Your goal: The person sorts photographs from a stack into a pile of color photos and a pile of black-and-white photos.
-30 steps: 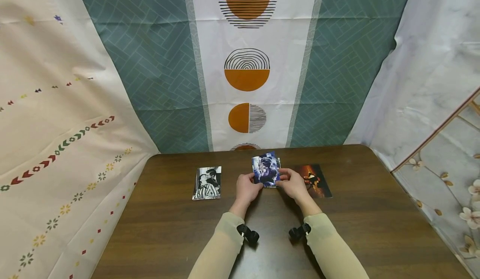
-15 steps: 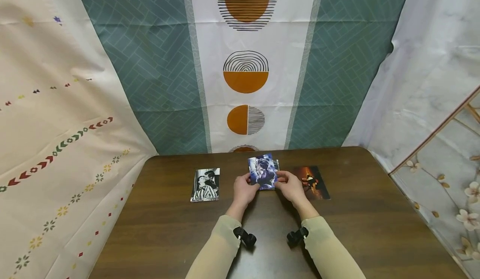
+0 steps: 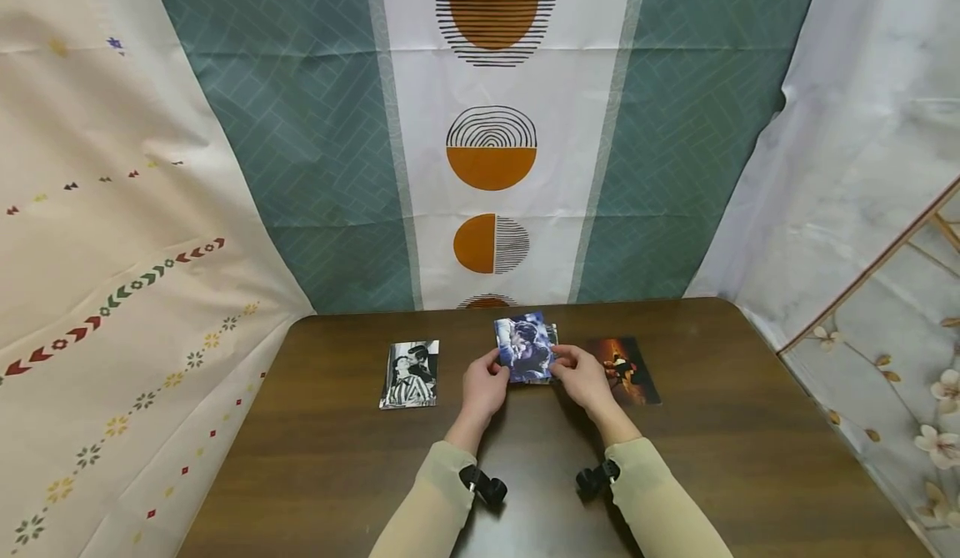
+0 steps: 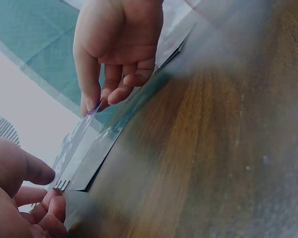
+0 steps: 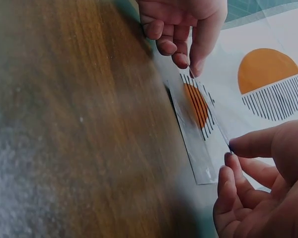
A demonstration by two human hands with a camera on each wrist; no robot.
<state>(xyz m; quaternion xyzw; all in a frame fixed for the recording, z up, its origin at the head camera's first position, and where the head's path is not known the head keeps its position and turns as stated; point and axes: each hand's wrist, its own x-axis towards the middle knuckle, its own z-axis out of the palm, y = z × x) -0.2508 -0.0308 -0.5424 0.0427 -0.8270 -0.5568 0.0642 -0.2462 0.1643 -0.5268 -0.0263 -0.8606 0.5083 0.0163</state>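
A blue-toned photo card (image 3: 525,347) showing a couple is held between both hands at the table's far middle. My left hand (image 3: 483,384) pinches its left edge with thumb and fingers. On the opposite edge, my right hand (image 3: 583,379) pinches the card the same way. Both wrist views show the card edge-on and tilted, raised over another photo card (image 4: 100,156) lying on the table. In the head view that lower card (image 3: 552,334) mostly hides behind the held one, with a strip visible at its right.
To the left lies a black-and-white photo (image 3: 411,374), apparently a small stack. A dark orange-toned photo (image 3: 624,370) lies just right of my right hand. Patterned cloth (image 3: 491,249) hangs behind the wooden table (image 3: 337,475).
The held card has shifted slightly left, baring more of the card beneath, and its tilt has varied a little. My left hand has moved slightly left. The view has drifted slightly.
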